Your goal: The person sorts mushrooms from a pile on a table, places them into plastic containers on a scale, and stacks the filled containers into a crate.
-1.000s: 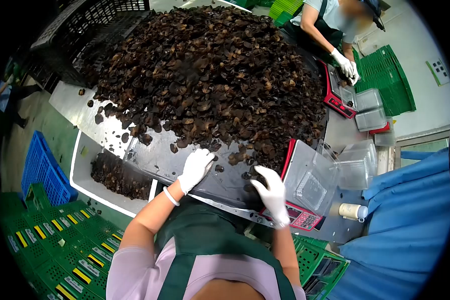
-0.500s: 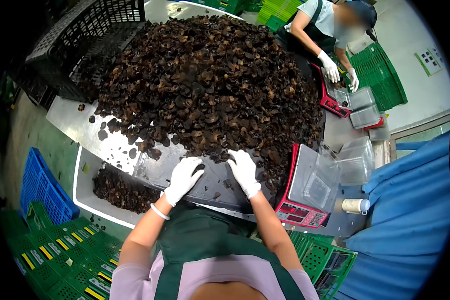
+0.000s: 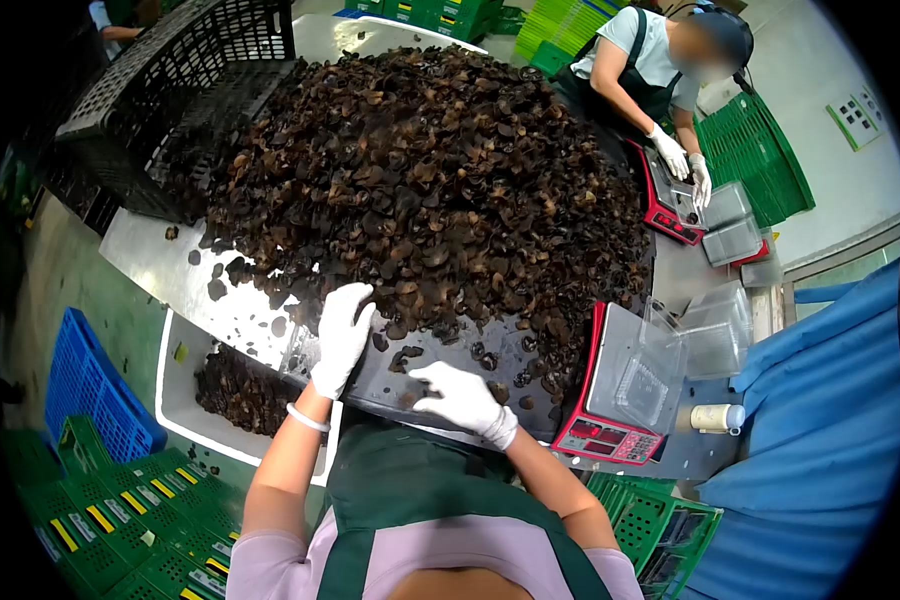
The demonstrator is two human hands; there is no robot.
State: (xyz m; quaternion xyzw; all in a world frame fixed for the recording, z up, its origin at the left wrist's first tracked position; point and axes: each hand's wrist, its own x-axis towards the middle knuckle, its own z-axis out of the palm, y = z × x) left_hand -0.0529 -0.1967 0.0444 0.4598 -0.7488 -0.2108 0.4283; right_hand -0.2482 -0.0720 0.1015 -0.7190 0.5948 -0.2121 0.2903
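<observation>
A large heap of dark wood ear mushrooms point(image 3: 420, 190) covers most of the metal table point(image 3: 195, 272). My left hand point(image 3: 342, 338), in a white glove, is at the near edge of the heap with its fingers stretched forward and nothing visible in them. Over the dark near strip of the table, my right hand point(image 3: 460, 398), also gloved, points leftward with its fingers apart, close to a few loose mushroom pieces point(image 3: 406, 358). To its right stands a red digital scale point(image 3: 610, 438) with a clear plastic box point(image 3: 642, 375) on its plate.
Clear boxes point(image 3: 718, 325) and a white bottle point(image 3: 715, 418) stand right of the scale. A white tub point(image 3: 165, 385) holding mushrooms is below left, and a black crate point(image 3: 130, 105) stands at the back left. Across the table a co-worker point(image 3: 625, 75) handles something at another scale point(image 3: 670, 222).
My left hand has moved left and forward. My right hand has drawn back toward me and turned leftward, leaving scattered pieces in front of it. The co-worker's hands shifted over their scale.
</observation>
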